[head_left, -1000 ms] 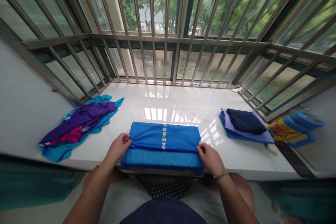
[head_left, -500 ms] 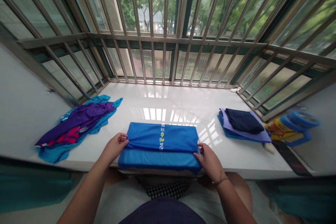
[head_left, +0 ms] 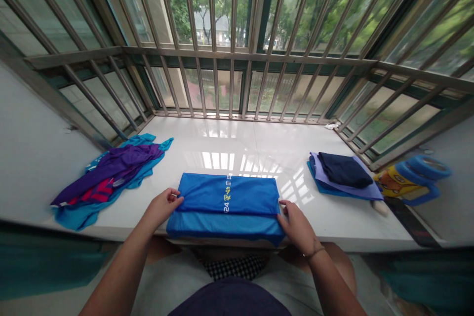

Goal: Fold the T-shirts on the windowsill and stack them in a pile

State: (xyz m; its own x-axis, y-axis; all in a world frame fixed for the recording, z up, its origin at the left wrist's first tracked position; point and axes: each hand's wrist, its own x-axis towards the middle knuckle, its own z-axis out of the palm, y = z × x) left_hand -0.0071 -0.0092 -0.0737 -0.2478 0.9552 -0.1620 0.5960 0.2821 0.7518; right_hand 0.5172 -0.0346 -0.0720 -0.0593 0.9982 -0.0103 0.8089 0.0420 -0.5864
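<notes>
A bright blue garment [head_left: 226, 203] with yellow print lies folded at the near edge of the white sill [head_left: 237, 150]. My left hand [head_left: 162, 206] pinches the folded layer at its left edge. At the right edge my right hand [head_left: 296, 225] grips the fold, fingers curled over the cloth. Both hands rest on the sill on either side of the garment.
A loose heap of purple, teal and red clothes [head_left: 107, 177] lies at the left. A folded stack with a navy piece on top [head_left: 342, 175] sits at the right. A blue and yellow toy [head_left: 411, 180] lies beyond it. Metal window bars [head_left: 237, 84] close the back.
Both hands stay on the fold's edges with only slight shifts. The view has drifted a little.
</notes>
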